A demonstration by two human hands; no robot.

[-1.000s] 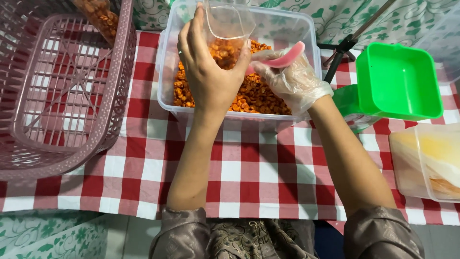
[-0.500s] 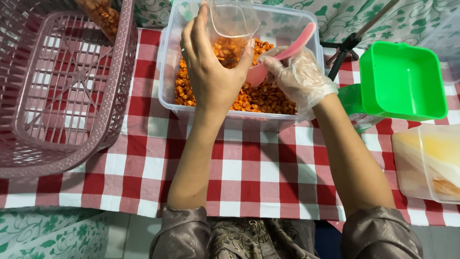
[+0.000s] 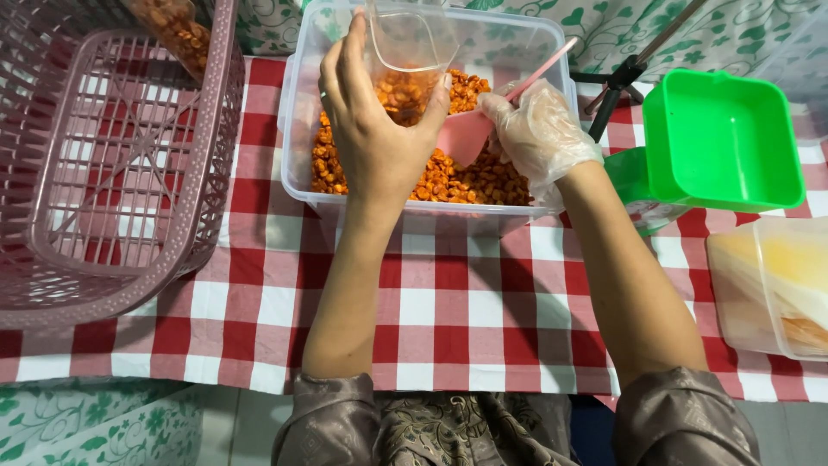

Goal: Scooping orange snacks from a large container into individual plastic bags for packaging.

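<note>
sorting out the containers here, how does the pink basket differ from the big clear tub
The pink basket has slatted, see-through walls; the clear tub has solid transparent walls. The pink basket sits left of the person's hands with little in it; the clear tub lies under them, holding orange snack pieces. Both are plastic and rest on the checked cloth.

Two hands: the left hand (image 3: 373, 138) and the right hand (image 3: 536, 129). One clear cup (image 3: 412, 53), one pink scoop (image 3: 470, 131), one big tub (image 3: 517, 47), one pink basket (image 3: 112, 173), one green box (image 3: 720, 138), perhaps one lidded container (image 3: 772, 285) at the edge.
</note>
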